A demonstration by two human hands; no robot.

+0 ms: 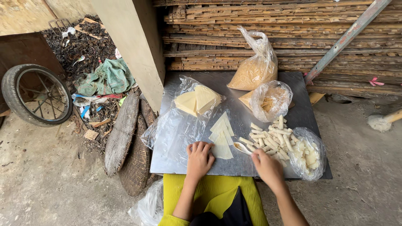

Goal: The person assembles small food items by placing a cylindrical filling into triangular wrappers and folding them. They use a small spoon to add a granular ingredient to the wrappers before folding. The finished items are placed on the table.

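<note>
Head view: a triangular wrapper (222,151) lies flat on the metal table (293,88), near its front edge. Left hand (199,158) rests on the wrapper's left edge, fingers curled together. Right hand (267,166) pinches a white spoon (243,147) just right of it. More wrappers (222,125) lie behind, rolled pieces (272,136) to the right, and bags (255,67) at the back.
</note>
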